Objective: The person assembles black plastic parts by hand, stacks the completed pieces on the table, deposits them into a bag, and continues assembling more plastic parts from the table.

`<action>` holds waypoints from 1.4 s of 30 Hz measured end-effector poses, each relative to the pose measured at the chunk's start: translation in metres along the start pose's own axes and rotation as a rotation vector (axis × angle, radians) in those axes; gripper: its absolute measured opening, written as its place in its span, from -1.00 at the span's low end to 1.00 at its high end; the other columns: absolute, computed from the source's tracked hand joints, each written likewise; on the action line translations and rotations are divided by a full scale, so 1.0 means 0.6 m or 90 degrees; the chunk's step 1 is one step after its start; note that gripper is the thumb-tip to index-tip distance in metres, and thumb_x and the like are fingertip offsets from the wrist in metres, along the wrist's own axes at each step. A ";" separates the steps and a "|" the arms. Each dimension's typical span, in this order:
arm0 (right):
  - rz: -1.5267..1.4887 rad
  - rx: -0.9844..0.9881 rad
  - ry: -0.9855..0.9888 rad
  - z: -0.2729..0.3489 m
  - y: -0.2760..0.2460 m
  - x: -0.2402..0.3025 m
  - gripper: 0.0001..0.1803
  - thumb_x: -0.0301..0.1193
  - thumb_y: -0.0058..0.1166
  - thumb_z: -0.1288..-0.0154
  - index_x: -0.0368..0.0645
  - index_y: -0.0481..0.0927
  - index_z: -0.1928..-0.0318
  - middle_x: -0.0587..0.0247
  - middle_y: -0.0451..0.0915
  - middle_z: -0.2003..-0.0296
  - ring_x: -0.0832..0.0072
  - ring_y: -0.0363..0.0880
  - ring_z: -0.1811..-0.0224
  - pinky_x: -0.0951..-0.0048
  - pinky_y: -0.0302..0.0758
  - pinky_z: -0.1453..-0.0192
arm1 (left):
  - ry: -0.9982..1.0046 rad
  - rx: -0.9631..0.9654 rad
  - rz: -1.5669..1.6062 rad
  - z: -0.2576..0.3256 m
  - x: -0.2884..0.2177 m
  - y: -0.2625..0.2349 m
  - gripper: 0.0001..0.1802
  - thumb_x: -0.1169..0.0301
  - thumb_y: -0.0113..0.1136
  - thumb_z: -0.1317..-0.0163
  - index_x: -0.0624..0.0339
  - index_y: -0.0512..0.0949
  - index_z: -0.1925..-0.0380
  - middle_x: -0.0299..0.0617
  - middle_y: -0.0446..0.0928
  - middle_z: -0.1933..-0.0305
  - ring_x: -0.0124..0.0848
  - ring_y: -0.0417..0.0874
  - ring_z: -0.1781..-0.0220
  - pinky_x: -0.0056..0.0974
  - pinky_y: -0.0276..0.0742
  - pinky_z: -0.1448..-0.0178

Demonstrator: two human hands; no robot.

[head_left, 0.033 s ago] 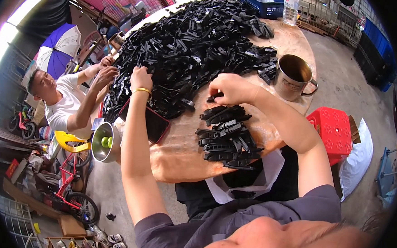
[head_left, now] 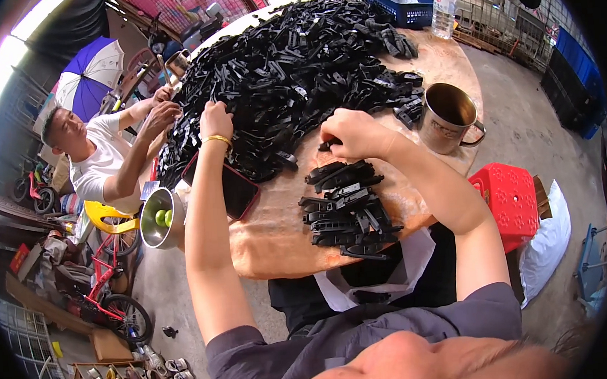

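Note:
A big heap of small black plastic parts (head_left: 310,64) covers most of the round table. At the heap's left side, my left hand (head_left: 216,120) is closed in a pinch, with a narrow black part standing up at its fingertips. My right hand (head_left: 357,133) is bent over the bare tabletop at the heap's near edge. Its fingers pinch a short black plastic part (head_left: 327,145), mostly covered by the hand. Just below it, several similar parts lie stacked in a neat pile (head_left: 350,211) near the table's front edge.
A phone (head_left: 240,193) lies beside my left forearm. A steel mug (head_left: 445,122), blue basket (head_left: 404,9) and bottle (head_left: 444,11) stand at right. A metal bowl (head_left: 163,219) with green fruit sits at left. Across from it, another person (head_left: 100,153) handles parts. A red stool (head_left: 506,205) is beside the table.

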State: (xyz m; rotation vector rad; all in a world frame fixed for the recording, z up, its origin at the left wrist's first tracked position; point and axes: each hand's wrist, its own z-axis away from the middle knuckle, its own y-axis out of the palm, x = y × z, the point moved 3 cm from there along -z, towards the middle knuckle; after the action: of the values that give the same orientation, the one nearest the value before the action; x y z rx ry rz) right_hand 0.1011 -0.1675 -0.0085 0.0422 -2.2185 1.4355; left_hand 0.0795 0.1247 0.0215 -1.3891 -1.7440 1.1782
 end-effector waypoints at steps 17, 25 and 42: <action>-0.530 -0.160 0.026 0.002 -0.028 0.008 -0.71 -0.33 0.05 -0.24 -0.24 0.46 0.11 0.38 0.51 0.43 0.72 0.44 0.38 0.66 0.39 0.32 | -0.122 0.160 1.013 0.136 -0.214 -0.013 -0.56 0.64 0.02 -0.13 0.35 0.25 -0.06 -0.13 0.44 0.20 -0.43 0.53 0.21 -0.38 0.58 0.17; -0.439 -0.263 0.037 -0.005 -0.007 0.002 -0.78 -0.41 0.06 -0.20 -0.28 0.43 0.20 0.26 0.54 0.43 0.61 0.49 0.39 0.56 0.44 0.30 | -0.128 0.156 0.944 0.147 -0.220 -0.008 -0.70 0.63 0.10 -0.10 0.40 0.44 0.11 -0.17 0.55 0.27 -0.48 0.60 0.26 -0.47 0.53 0.12; -0.435 -0.091 0.135 -0.004 0.000 -0.013 -0.64 -0.43 0.21 -0.04 -0.34 0.52 0.13 0.15 0.59 0.29 0.55 0.53 0.26 0.53 0.47 0.15 | -0.052 0.168 0.970 0.155 -0.211 -0.034 -0.72 0.58 0.20 -0.07 0.35 0.51 0.16 -0.25 0.57 0.35 -0.60 0.55 0.34 -0.53 0.48 0.23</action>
State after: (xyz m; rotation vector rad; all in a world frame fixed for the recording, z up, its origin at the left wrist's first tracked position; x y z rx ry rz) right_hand 0.1091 -0.1670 -0.0112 0.5193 -1.8594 0.8588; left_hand 0.0237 -0.0232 0.0096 -2.5173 -0.2211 2.0305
